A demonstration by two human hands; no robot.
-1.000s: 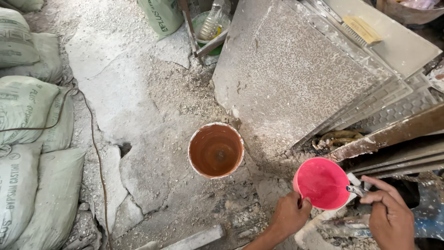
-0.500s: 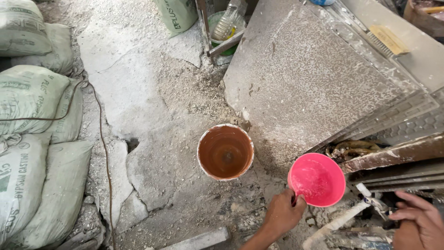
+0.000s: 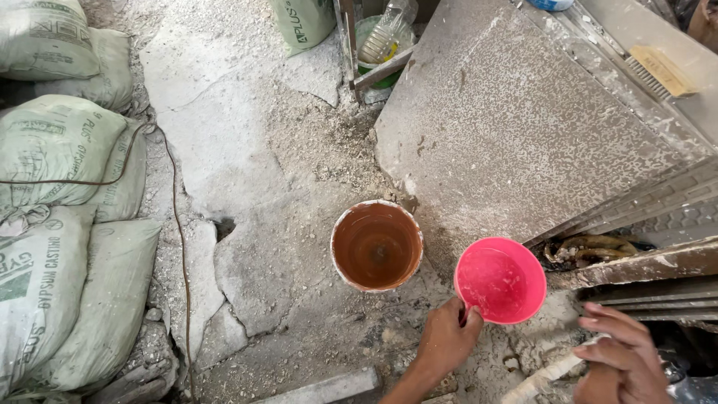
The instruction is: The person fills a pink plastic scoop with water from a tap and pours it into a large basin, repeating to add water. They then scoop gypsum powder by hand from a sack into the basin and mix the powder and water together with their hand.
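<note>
At nine o'clock we see stacked grey-green sacks [image 3: 60,194] with a thin cable [image 3: 168,194] trailing past them. At one o'clock large speckled tiles [image 3: 523,135] lean in a stack, a brush [image 3: 658,71] lying at two. At twelve a plastic bottle [image 3: 385,37] sits against a wooden frame [image 3: 374,71]. The cracked concrete floor [image 3: 224,150] spreads across the centre.
</note>
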